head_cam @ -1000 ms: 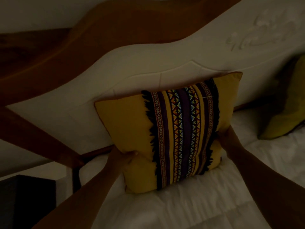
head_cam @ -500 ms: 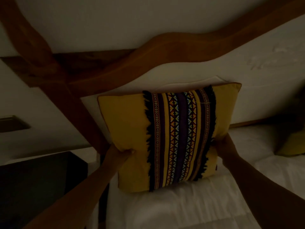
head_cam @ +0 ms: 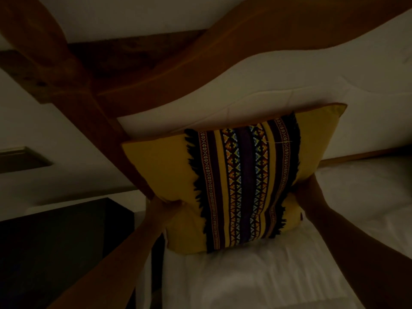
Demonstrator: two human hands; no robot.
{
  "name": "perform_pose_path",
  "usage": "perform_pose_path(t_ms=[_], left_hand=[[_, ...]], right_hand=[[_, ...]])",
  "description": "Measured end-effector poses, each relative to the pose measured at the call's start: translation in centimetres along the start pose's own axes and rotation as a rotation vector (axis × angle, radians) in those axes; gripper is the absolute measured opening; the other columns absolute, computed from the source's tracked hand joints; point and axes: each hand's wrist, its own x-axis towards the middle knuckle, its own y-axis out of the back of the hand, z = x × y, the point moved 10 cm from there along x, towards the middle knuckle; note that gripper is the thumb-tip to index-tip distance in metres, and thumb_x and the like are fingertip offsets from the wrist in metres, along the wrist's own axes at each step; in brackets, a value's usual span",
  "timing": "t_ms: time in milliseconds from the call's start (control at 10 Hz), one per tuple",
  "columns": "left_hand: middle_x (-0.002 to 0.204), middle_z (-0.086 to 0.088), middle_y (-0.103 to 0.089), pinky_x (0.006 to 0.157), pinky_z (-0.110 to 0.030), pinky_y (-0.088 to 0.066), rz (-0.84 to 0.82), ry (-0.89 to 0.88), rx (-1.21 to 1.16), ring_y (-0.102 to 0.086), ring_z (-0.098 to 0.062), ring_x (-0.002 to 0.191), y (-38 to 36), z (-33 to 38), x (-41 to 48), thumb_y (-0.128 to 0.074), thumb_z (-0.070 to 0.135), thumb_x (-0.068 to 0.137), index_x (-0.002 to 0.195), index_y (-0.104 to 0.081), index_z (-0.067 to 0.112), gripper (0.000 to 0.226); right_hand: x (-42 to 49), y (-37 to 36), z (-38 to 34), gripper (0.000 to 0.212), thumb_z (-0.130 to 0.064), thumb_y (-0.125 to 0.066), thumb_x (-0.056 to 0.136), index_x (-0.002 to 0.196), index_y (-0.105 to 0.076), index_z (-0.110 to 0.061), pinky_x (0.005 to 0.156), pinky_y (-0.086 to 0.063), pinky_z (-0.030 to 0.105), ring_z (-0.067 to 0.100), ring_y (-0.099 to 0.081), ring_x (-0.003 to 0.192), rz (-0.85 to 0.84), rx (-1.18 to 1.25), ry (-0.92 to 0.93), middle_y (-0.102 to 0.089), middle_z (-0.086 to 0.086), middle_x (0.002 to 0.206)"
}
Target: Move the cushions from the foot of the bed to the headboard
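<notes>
Head view, progress: one yellow square fabric cushion with a woven striped centre panel and black fringe (head_cam: pixel 234 186) stands upright on the white bed linen (head_cam: pixel 267 270), its back against the white padded headboard with a curved brown wooden frame (head_cam: pixel 289 81), at that headboard's left end beside the wooden post. It is not yet let go. The left hand (head_cam: pixel 165 206) grips the lower left edge, fingers curled into the fabric; the right hand (head_cam: pixel 310 192) holds the right edge, fingertips hidden behind it. Judged nearly done for this cushion; release is left. No other cushion shows here, so the remaining count cannot be told. A dark bedside cabinet (head_cam: pixel 66 241) sits to the left

Head view, change from a second ago: both grips are unchanged; the cushion sits closer to the left post; the view has swung left, and a second yellowish cushion then at the right edge is out of view
</notes>
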Motion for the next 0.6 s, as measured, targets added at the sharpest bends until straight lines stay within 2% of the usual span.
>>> perform_pose_path(t_ms=[100,200,300,400,500,600], left_hand=[[0.129,-0.009,-0.061,0.101,-0.039,-0.047,0.053,0.008,0.055,-0.058,-0.029,0.119,-0.1,-0.4,0.9,-0.069,0.018,0.091,0.130,-0.057,0.006,0.043],[0.131,-0.023,-0.059,0.091,-0.031,-0.047,0.068,0.068,-0.021,-0.057,-0.032,0.116,-0.6,-1.3,0.6,-0.061,0.012,0.096,0.130,-0.055,-0.002,0.037],[0.142,-0.014,-0.053,0.103,-0.038,-0.044,0.096,0.010,0.034,-0.054,-0.029,0.124,-0.1,-1.2,-1.0,-0.068,0.023,0.092,0.146,-0.042,0.008,0.061],[0.145,-0.007,-0.049,0.103,-0.038,-0.044,0.070,-0.001,0.105,-0.052,-0.030,0.129,0.6,-0.5,-3.5,-0.071,0.025,0.090,0.154,-0.024,0.018,0.080],[0.145,-0.013,-0.049,0.103,-0.043,-0.047,-0.011,-0.009,0.238,-0.053,-0.033,0.125,0.6,-0.1,-5.6,-0.063,0.015,0.093,0.153,-0.027,0.013,0.070],[0.154,-0.017,-0.039,0.113,-0.047,-0.037,-0.104,-0.064,0.293,-0.042,-0.035,0.137,0.2,0.9,-8.4,-0.059,0.006,0.095,0.153,-0.026,0.005,0.066]], right_hand=[[0.3,-0.2,0.7,0.074,-0.012,-0.069,0.090,0.153,-0.031,-0.018,0.110,-0.039,0.059,0.033,-0.047,0.134,0.020,0.015,-0.005,-0.048,0.011,0.150],[0.2,-0.5,1.4,0.063,-0.009,-0.064,0.093,0.149,-0.036,-0.011,0.105,-0.044,0.056,0.035,-0.052,0.129,0.017,-0.044,-0.044,-0.054,0.014,0.142],[-1.4,0.1,2.8,0.061,-0.016,-0.067,0.092,0.143,-0.036,-0.008,0.098,-0.048,0.054,0.038,-0.056,0.120,0.006,-0.172,-0.142,-0.055,0.018,0.138],[-4.2,0.7,3.4,0.060,-0.017,-0.068,0.092,0.143,-0.038,-0.007,0.093,-0.051,0.052,0.039,-0.060,0.114,-0.060,-0.259,-0.211,-0.055,0.020,0.138],[-7.4,0.8,3.3,0.065,-0.019,-0.070,0.091,0.147,-0.038,-0.010,0.093,-0.049,0.048,0.039,-0.060,0.118,-0.104,-0.267,-0.226,-0.053,0.017,0.140],[-11.0,0.3,1.3,0.061,-0.027,-0.071,0.090,0.143,-0.045,-0.010,0.092,-0.047,0.038,0.033,-0.060,0.117,-0.140,-0.328,-0.165,-0.055,0.014,0.138]])
